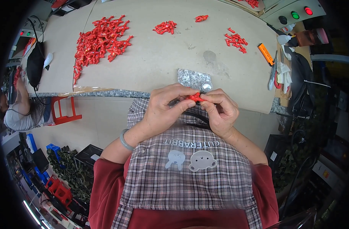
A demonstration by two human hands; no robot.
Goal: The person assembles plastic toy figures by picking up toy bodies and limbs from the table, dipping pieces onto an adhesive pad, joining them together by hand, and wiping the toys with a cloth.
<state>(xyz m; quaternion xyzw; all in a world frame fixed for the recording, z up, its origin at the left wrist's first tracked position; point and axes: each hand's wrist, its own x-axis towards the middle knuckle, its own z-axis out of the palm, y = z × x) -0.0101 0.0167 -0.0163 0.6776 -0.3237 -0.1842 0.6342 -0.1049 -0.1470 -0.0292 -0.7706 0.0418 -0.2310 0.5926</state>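
Observation:
Near the table's front edge, a small red plastic figure (196, 97) is pinched between both my hands. My left hand (165, 103) grips one end with thumb and forefinger, and my right hand (223, 110) pinches the other end. The fingers cover part of its shape. Just beyond them, a small round silvery-white piece (207, 87) rests beside a bare speckled patch (189, 77) of the tabletop. A large pile of red figures (100, 42) spreads over the far left. A smaller heap (165, 27), a lone red piece (201, 18) and some loose red parts (236, 40) lie farther back.
Brown board (151, 65) covers the table. At the right are an orange box cutter (265, 54), scissors (272, 76) and a bottle of reddish liquid (311, 37). A control box (294, 15) stands at the back right. Another person (21, 110) sits at the left near a red stool (65, 110).

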